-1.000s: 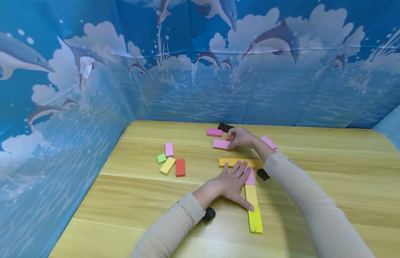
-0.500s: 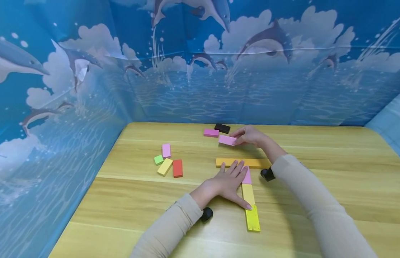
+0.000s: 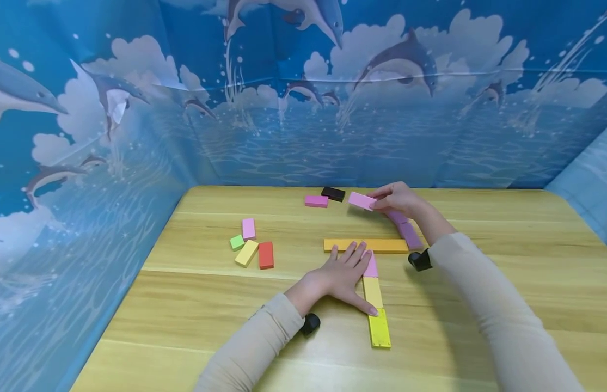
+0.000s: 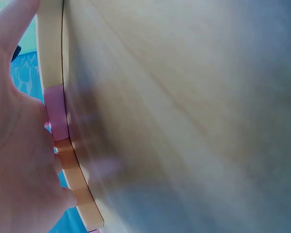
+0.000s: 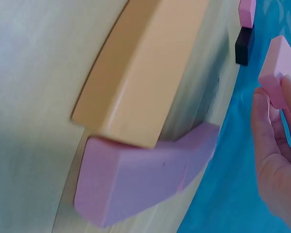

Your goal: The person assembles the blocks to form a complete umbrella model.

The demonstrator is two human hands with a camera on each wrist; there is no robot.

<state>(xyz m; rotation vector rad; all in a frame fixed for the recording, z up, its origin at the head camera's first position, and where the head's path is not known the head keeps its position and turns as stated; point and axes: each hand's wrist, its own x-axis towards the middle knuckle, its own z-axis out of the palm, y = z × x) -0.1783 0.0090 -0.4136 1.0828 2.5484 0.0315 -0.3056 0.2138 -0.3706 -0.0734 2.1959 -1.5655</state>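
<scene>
My right hand [image 3: 400, 199] pinches a pink block [image 3: 360, 200] by one end between thumb and fingers, over the back of the table. In the right wrist view that block [image 5: 279, 68] stands out against the blue cloth. Beneath the hand, purple blocks [image 3: 410, 236] make a slanting line up from the right end of a long orange block [image 3: 388, 246]. My left hand [image 3: 338, 276] lies with fingers spread, fingertips at the orange block and another pink block [image 3: 371, 267]. Its thumb reaches where a pale yellow block [image 3: 373, 292] meets a bright yellow block [image 3: 379, 330].
Left of my hands lie a red block [image 3: 266, 255], a pale yellow block [image 3: 246, 253], a small green block [image 3: 237, 243] and a light pink block [image 3: 249, 228]. At the back are a magenta block [image 3: 316, 201] and a black block [image 3: 333, 194]. A dolphin-print cloth [image 3: 293, 136] stands behind the table.
The right hand has lifted the pink block off the table and carried it right, towards the purple line, which now shows more. The left hand has stayed in place; the head view has shifted slightly.
</scene>
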